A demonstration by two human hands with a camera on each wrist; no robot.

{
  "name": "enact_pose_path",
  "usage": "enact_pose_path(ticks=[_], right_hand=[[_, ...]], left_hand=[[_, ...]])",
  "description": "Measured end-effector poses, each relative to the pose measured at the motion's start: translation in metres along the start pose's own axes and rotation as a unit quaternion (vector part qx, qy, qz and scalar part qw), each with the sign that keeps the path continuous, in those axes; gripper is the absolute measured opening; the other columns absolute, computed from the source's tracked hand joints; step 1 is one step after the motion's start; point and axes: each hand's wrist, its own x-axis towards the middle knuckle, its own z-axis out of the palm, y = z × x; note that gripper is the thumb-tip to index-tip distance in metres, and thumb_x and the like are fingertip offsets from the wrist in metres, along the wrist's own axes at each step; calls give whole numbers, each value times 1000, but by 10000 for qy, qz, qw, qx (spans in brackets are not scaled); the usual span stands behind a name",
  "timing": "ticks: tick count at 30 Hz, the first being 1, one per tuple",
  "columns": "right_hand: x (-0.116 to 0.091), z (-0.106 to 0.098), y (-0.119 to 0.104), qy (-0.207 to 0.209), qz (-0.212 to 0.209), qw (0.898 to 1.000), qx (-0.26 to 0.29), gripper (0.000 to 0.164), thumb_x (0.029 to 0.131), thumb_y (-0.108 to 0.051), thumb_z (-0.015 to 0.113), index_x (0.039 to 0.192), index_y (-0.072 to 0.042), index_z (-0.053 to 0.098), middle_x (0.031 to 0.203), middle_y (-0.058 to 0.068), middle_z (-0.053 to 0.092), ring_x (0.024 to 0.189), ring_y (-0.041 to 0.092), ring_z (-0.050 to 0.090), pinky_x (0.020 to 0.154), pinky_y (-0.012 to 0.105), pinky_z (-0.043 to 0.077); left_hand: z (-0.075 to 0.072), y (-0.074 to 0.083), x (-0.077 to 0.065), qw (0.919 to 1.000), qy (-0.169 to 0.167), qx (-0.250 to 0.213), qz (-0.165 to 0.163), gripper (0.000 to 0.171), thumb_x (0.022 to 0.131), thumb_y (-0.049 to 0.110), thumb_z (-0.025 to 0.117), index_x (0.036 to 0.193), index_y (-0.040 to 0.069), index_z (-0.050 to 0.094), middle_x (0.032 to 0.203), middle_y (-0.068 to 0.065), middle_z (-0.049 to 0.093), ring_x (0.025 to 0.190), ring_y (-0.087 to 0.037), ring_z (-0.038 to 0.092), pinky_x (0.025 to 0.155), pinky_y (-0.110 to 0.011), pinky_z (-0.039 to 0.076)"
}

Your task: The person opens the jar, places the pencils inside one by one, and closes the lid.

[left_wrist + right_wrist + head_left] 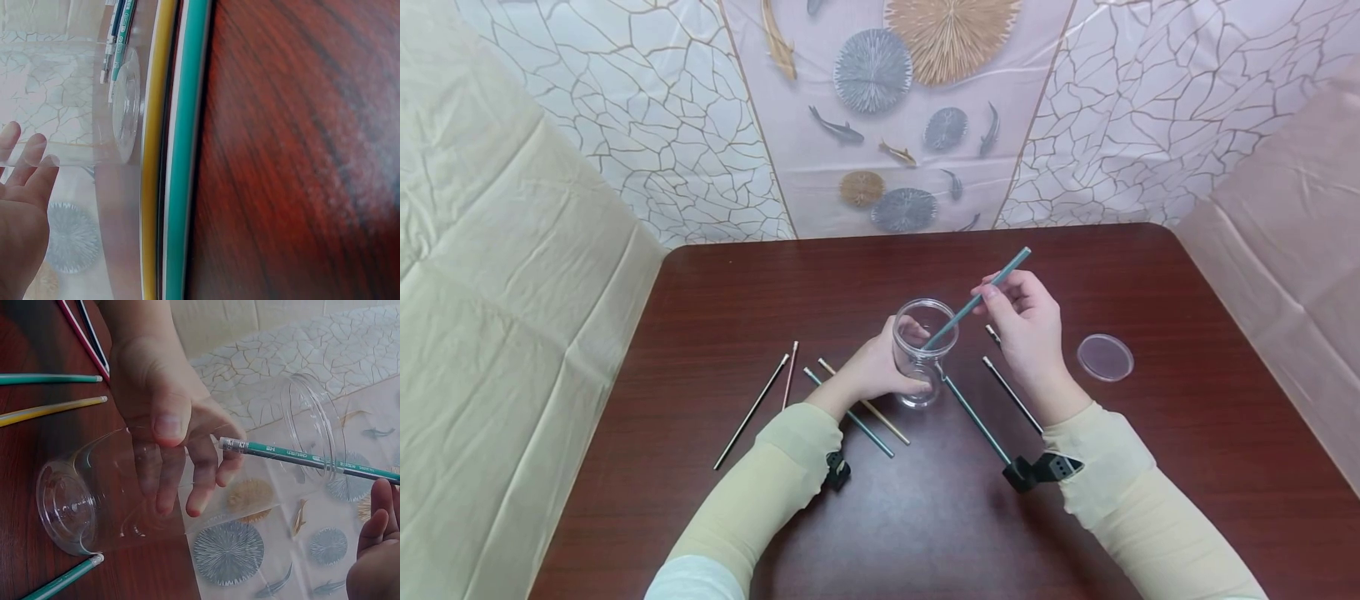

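A clear, open-topped jar [925, 371] is in my left hand [876, 367], whose thumb and fingers curl round its side. Above the rim, my right hand [1026, 325] pinches a green pencil [973, 304] that slants down into the jar. The right wrist view shows this pencil [281, 453] with its eraser end inside the glass, near the left hand's fingers [200, 494] seen through the wall. Nothing else is visible in the jar. Whether its base [65, 509] touches the table cannot be told.
Left on the dark wooden table [880, 533] lie a black pencil [752, 412], a red one [790, 375], a green one [850, 412] and a yellow one [880, 417]. Another green pencil [977, 421] and dark pencils [1011, 393] lie right, near a round clear lid [1105, 357].
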Motion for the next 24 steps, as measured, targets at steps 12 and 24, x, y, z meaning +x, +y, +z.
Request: enact_pose_path(ticks=[12,24], right_hand=[[-5,3,5,-172,-94,9972,-716,13,84,5,62,96,8,60,84,-2,64,67,7,54,59,18,42],[-6,0,5,-249,-52,9909,-1324,10,89,-6,61,93,3,64,86,4,67,65,13,55,62,21,44]], left_hand=[[1,-1,0,10000,54,39,-69,80,62,24,87,123,13,37,118,4,56,101,-10,55,90,-31,42],[2,-2,-1,10000,35,39,-69,79,63,24,87,123,15,38,117,7,56,102,-8,55,90,-30,43]])
